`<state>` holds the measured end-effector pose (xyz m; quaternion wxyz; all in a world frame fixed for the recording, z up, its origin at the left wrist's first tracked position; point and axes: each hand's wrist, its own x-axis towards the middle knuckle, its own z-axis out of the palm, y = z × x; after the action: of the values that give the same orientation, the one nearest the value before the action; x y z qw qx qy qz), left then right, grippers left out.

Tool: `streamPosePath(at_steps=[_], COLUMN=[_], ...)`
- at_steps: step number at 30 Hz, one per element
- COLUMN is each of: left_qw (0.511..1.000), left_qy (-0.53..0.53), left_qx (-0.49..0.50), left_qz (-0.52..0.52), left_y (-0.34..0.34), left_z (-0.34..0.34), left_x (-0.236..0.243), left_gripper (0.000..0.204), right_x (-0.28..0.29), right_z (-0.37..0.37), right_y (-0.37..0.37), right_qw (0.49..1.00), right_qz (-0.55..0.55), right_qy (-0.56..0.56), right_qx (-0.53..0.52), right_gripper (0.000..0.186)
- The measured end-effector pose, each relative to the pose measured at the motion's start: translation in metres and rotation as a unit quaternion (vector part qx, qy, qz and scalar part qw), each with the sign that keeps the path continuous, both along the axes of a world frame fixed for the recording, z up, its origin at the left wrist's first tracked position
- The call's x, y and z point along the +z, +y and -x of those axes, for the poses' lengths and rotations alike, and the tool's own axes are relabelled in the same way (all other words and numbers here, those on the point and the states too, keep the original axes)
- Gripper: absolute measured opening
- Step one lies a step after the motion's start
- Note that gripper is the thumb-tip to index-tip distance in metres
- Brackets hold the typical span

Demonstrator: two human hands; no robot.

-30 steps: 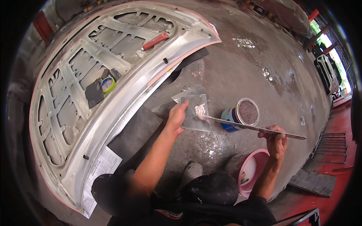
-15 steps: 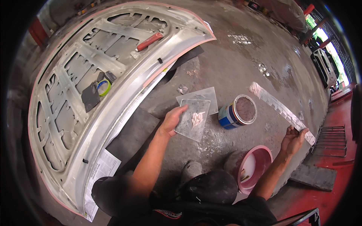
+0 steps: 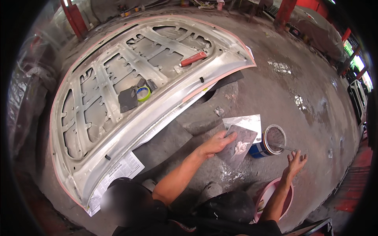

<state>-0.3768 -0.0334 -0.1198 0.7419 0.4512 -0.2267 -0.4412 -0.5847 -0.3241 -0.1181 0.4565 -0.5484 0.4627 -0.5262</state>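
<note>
My left hand [image 3: 215, 144] grips a thin flat plate [image 3: 246, 136] by its edge. A smear of pale pink putty [image 3: 241, 148] lies on the plate. My right hand [image 3: 295, 163] is raised with its fingers apart, by the near end of a narrow metal strip [image 3: 284, 146]. That strip reaches over the rim of a round tin [image 3: 258, 150]; where its far end rests is hard to make out. Partly behind the held plate, a second, pale sheet [image 3: 252, 121] lies beside the tin.
A large bare-metal vehicle panel [image 3: 157, 103] with cut-outs fills the left. On it lie a red tube [image 3: 193, 59], a green tape roll [image 3: 144, 94] and dark pads [image 3: 128, 99]. Newspaper [image 3: 130, 167] sticks out underneath. A pink bucket [image 3: 290, 201] stands below my right forearm.
The metal strip has gone from out at the right to the tin, and my right hand's fingers have opened beside it. My left hand has tilted the plate. The view has swung left.
</note>
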Motion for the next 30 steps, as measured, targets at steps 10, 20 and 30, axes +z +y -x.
streamPosePath(at_steps=[10,20,30], left_qw=[0.986,0.769,0.759], left_qy=[-0.055,-0.248,-0.239], left_qx=[0.157,0.569,0.518], left_qz=[-0.02,0.153,0.312], left_y=[-0.008,0.085,0.025], left_z=[0.016,-0.072,-0.082], left_x=[0.1,0.284,0.339], left_gripper=[0.041,0.046,0.038], right_x=[-0.053,-0.045,-0.033], right_z=[-0.026,-0.063,-0.077], right_y=[0.17,0.182,0.185], right_qw=[0.877,0.848,0.743], right_qz=[-0.217,-0.164,-0.198], right_qy=[0.056,0.1,0.131], right_qx=[0.426,0.494,0.626], right_gripper=[0.019,0.037,0.031])
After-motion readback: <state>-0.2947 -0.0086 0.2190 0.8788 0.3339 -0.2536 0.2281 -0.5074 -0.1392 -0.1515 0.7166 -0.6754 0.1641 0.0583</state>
